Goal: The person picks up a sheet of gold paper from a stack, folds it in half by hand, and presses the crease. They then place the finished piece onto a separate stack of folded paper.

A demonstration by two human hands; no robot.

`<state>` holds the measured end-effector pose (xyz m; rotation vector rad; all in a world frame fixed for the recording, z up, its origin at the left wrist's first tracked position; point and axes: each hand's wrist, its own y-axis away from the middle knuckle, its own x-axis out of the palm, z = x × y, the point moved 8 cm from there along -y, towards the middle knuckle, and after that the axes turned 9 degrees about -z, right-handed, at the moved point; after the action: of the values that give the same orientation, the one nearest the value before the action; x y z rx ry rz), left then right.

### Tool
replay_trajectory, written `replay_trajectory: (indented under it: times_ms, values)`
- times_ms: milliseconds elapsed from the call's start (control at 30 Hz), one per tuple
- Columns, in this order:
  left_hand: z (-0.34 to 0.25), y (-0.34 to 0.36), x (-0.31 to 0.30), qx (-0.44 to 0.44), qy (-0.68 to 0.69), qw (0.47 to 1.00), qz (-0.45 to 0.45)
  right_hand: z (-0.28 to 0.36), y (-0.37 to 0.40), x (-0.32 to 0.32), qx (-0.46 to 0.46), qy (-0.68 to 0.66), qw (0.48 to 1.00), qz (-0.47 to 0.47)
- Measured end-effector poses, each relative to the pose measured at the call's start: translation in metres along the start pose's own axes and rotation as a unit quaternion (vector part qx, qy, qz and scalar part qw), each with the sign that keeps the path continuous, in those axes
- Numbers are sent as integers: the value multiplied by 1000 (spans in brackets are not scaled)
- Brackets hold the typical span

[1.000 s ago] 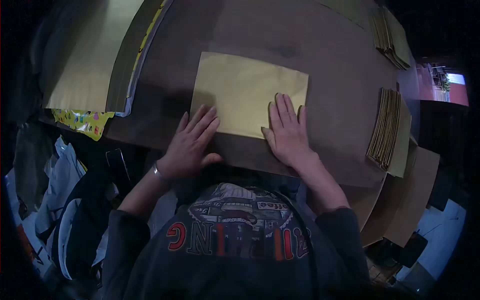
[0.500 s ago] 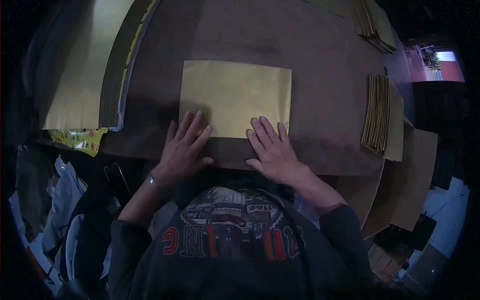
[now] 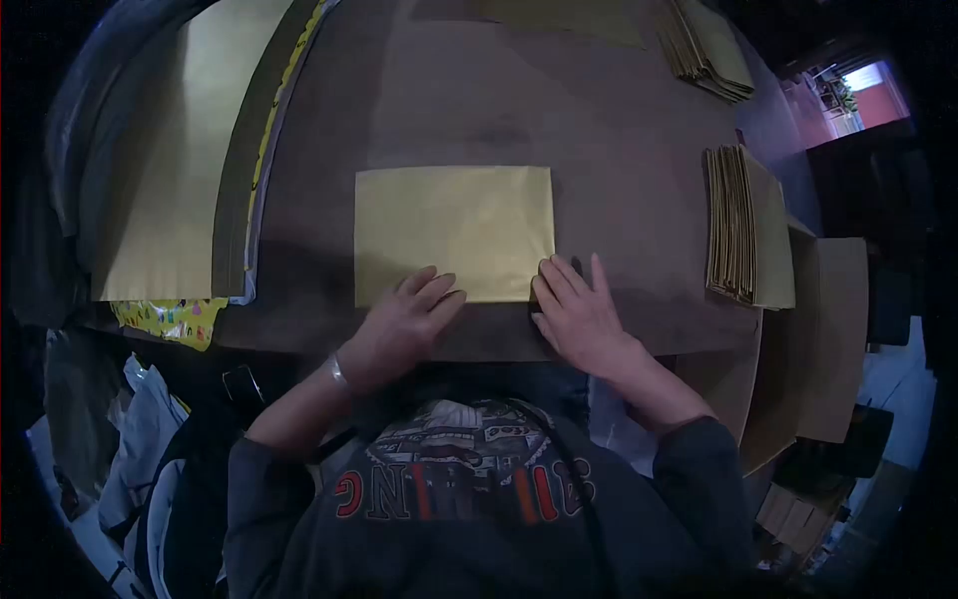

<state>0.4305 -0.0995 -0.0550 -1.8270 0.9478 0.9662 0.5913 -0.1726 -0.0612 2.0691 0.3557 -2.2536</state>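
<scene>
A flat rectangle of yellow-brown kraft paper (image 3: 454,220) lies on the dark tabletop in front of me. My left hand (image 3: 409,321) rests palm down at its near edge, with slightly bent fingers touching the paper and the thumb hidden. At the near right corner is my right hand (image 3: 587,314). Its fingertips touch the paper's right edge there, while the little finger sticks out to the side. Neither hand visibly grips the sheet, and a small crease shows near that corner.
On the left lies a large stack of brown sheets (image 3: 165,190) over yellow printed plastic (image 3: 175,319). Folded brown paper bundles stand at the right edge (image 3: 733,230) and far right (image 3: 704,50). An open cardboard box (image 3: 838,339) sits beside the table (image 3: 479,110).
My view has shifted. My left hand has moved right along the paper's near edge, its fingers drawn closer together. My right hand has slid outward from on top of the paper to its near right corner.
</scene>
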Motion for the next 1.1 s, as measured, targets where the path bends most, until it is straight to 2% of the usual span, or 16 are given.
replay_trajectory:
  times_ms: [33,133,167,200,233,267,300,433,567,733,767,900,933,1067,1100]
  values:
    - [-4,-9,0,6,-4,1000,-4,2,-3,-4,-17,24,999,-34]
    - [-5,-33,3,-5,-18,1000,-22,6,-20,-7,-11,11,999,-33]
    - [-4,-36,12,-3,-24,999,-26,11,-26,-14,-31,24,995,-88]
    - [-1,-38,21,-21,-50,998,-23,14,-30,-12,-34,27,995,-95]
    - [3,-39,26,-41,-76,996,-20,16,-35,-6,-18,-15,996,-87]
    - [-3,-43,22,-21,-99,994,-35,16,-39,3,-1,-58,995,-78]
    - [-2,-43,22,-21,-103,994,-37,19,-43,2,-35,-40,988,-143]
    - [0,-39,7,-40,-88,994,-51,21,-48,3,-57,-25,981,-182]
    - [28,-6,-3,-63,-94,994,1,20,-51,-2,-59,-16,987,-149]
    - [61,39,-28,-74,-234,969,3,17,-48,3,-60,-29,987,-149]
    - [62,40,-37,-105,-191,976,-8,16,-47,5,-66,-30,987,-140]
    - [66,47,-41,-85,-194,977,-27,4,-36,-2,-57,-30,988,-141]
    - [66,46,-44,-93,-195,976,-37,-3,-32,-4,-64,-31,979,-192]
    - [71,41,-56,-70,-216,970,-85,-22,-28,-25,-64,-89,975,-192]
    - [77,42,-57,-93,-221,967,-85,-29,-32,-39,-51,-91,972,-211]
